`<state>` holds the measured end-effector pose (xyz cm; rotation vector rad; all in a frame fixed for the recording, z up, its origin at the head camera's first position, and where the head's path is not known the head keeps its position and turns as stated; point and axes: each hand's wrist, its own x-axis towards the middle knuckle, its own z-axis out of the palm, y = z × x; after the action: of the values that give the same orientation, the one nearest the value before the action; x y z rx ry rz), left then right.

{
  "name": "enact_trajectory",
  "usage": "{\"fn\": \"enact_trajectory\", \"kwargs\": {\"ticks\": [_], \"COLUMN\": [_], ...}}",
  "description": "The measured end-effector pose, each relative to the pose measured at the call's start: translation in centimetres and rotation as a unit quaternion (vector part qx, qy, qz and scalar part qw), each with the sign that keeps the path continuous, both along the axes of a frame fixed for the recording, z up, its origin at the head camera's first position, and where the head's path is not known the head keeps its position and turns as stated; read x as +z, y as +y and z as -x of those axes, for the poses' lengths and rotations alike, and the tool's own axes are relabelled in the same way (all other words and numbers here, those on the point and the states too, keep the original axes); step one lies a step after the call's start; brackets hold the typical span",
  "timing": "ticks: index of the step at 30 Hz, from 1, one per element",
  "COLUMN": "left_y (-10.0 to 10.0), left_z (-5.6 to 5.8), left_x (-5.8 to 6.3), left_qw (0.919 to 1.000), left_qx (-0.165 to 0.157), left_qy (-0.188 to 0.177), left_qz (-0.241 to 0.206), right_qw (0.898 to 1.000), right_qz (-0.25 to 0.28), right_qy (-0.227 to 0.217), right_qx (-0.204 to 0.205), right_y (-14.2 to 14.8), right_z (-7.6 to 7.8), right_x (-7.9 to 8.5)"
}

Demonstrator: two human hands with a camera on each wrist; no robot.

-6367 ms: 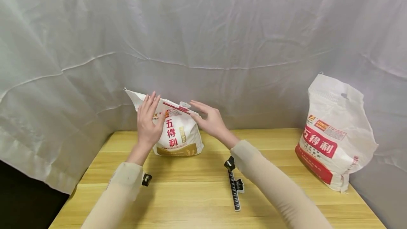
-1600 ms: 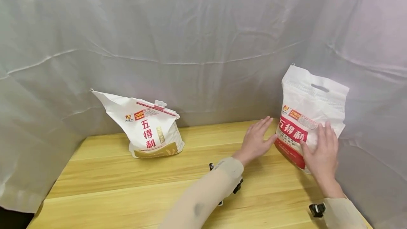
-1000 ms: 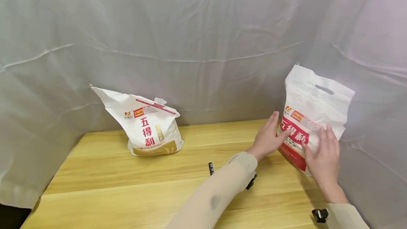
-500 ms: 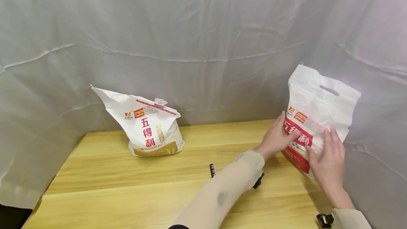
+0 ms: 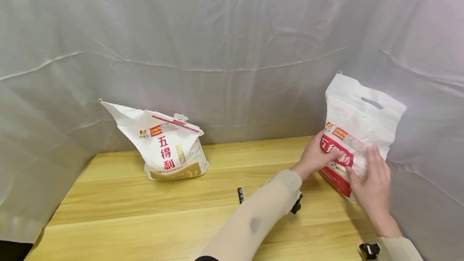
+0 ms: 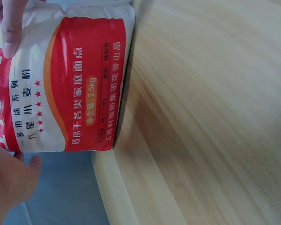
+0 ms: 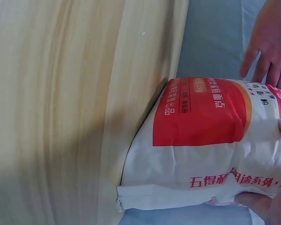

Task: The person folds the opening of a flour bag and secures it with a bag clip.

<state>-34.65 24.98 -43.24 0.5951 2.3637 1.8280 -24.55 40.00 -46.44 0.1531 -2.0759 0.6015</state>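
A white and red flour bag (image 5: pixel 362 120) with a handle slot stands at the table's right side. My left hand (image 5: pixel 314 157) holds its left side, the thumb across the front. In the right wrist view, the left hand's fingers (image 7: pixel 267 65) reach round that side. On the bag's lower right my right hand (image 5: pixel 373 184) holds on, its thumb on the red front and fingers along the side. In the left wrist view the flour bag's red base (image 6: pixel 89 84) rests on the wood. Part of each hand is hidden or out of frame in the wrist views.
Another white flour bag (image 5: pixel 170 144), with a gold base, stands at the back left; a red clip (image 5: pixel 176 122) closes its folded top. A black clip with a piano-key pattern (image 5: pixel 241 195) lies mostly behind the left forearm. Grey fabric (image 5: pixel 232 67) surrounds the wooden table (image 5: pixel 145 228).
Both hands have left the gold-based bag for the red one. More recently, the left hand has come onto the red bag's left side, and that bag has shifted slightly right.
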Motion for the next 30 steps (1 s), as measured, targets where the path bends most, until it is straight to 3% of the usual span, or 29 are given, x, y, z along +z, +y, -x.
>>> {"fn": "enact_trajectory", "kwargs": {"ticks": [6,17,22,24,30], "left_y": [-0.4,-0.8,-1.2,-1.4,-2.0], "left_z": [-0.1,-0.8,-1.7,-2.1,-2.9], "left_x": [0.4,-0.2,-0.6,-0.7,-0.8], "left_qw": [0.9997,0.9990,0.9984,0.9981,0.9942], "left_qx": [0.004,0.022,0.045,0.057,0.106], "left_qy": [-0.023,0.011,0.009,0.009,0.013], "left_qz": [0.006,0.038,0.032,0.022,0.013], "right_qw": [1.000,0.998,0.996,0.997,0.994], "right_qz": [0.012,0.034,0.039,0.037,0.056], "right_qy": [0.022,0.035,0.053,0.037,0.045], "right_qx": [0.016,0.029,0.052,0.058,0.084], "right_y": [-0.2,0.3,0.5,0.5,-0.2], "right_z": [0.3,0.0,0.1,-0.1,0.5], "right_x": [0.1,0.1,0.1,0.1,0.2]}}
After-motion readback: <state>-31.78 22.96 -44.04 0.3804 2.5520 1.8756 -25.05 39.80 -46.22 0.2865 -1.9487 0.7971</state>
